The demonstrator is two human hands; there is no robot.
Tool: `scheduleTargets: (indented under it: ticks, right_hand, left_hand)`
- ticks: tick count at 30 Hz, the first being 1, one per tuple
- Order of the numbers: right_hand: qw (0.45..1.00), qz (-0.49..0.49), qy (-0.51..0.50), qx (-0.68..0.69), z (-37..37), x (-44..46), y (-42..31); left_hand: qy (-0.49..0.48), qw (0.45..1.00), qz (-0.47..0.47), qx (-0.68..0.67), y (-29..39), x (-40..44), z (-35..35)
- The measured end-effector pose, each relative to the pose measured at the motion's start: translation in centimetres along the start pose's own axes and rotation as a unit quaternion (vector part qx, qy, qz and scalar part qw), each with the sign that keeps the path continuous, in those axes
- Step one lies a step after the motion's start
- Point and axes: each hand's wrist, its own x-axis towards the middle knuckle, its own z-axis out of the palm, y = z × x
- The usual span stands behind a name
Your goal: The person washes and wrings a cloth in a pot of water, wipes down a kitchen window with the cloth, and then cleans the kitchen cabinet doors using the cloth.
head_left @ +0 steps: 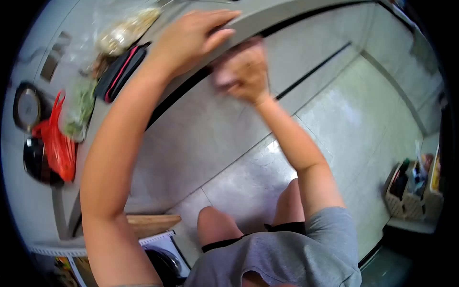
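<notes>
My left hand (193, 40) is at the counter edge (253, 21), its fingers stretched out and nothing seen in it. Below that edge, my right hand (251, 71) presses a pinkish cloth (229, 67) against the grey cabinet front (191, 115). Motion blurs the cloth and the right fingers, which lie over it. A dark pouch with a pink zip (122, 71) rests on the counter beside my left forearm.
Bagged food (126, 33), a bag of greens (79, 107), a red plastic bag (60, 143) and a black round item (38, 162) stand on the left. A wooden board (153, 224) is low left; a basket (411, 191) of items is at right.
</notes>
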Motion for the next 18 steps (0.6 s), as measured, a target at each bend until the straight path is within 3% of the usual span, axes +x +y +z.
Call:
scheduleTargets:
  ticks: [1, 2, 3, 4, 5, 7, 9, 12, 13, 14, 16, 17, 18]
  right_hand:
    - [0.992, 0.015, 0.017, -0.128, -0.4, -0.5, 2.6]
    - [0.990, 0.056, 0.008, -0.130, -1.6, 0.3, 4.8]
    - [0.989, 0.083, 0.019, -0.124, -2.6, 1.0, 5.9]
    - [0.988, 0.051, -0.017, -0.146, -3.0, 0.9, 7.8]
    - [0.987, 0.069, -0.021, -0.143, -3.8, 1.2, 8.3]
    - [0.986, 0.084, -0.054, -0.135, -4.9, 2.0, 8.6]
    - [0.982, 0.111, -0.048, -0.143, -6.0, 2.5, 8.9]
    - [0.985, 0.082, -0.060, -0.143, -6.7, 4.5, 6.2]
    - [0.987, 0.063, -0.001, -0.146, -5.8, 4.5, 6.2]
    - [0.991, 0.077, -0.009, -0.105, -5.6, 5.0, 4.3]
    - [0.991, 0.093, 0.003, -0.097, -3.6, 4.9, 0.6]
    - [0.986, 0.099, 0.022, -0.129, -2.0, 3.0, -0.3]
    - [0.987, 0.091, 0.001, -0.131, -0.4, 1.9, -3.3]
  left_hand:
    - [0.053, 0.998, 0.017, 0.007, -0.3, -0.2, 0.3]
    - [0.074, 0.997, -0.003, 0.026, -0.3, -0.6, 0.7]
    - [0.114, 0.992, 0.045, -0.031, 0.2, -0.6, -0.4]
    - [0.113, 0.993, 0.041, 0.002, 0.6, -1.0, -1.1]
    - [0.077, 0.988, 0.039, 0.131, 0.4, -0.6, -0.7]
    - [0.117, 0.981, 0.024, 0.155, 1.0, -1.3, -0.9]
    - [0.182, 0.956, -0.053, 0.224, 3.8, -4.2, -2.9]
    - [0.212, 0.948, -0.044, 0.235, 4.0, -13.7, -9.1]
    - [0.235, 0.946, -0.021, 0.224, 3.8, -17.7, -11.6]
    - [0.249, 0.951, -0.027, 0.180, 2.6, -21.5, -14.2]
    - [0.243, 0.913, -0.069, 0.322, 0.8, -30.0, -19.2]
    - [0.196, 0.928, -0.201, 0.244, 1.5, -31.4, -21.3]
    - [0.204, 0.908, -0.249, 0.270, 0.9, -34.5, -21.7]
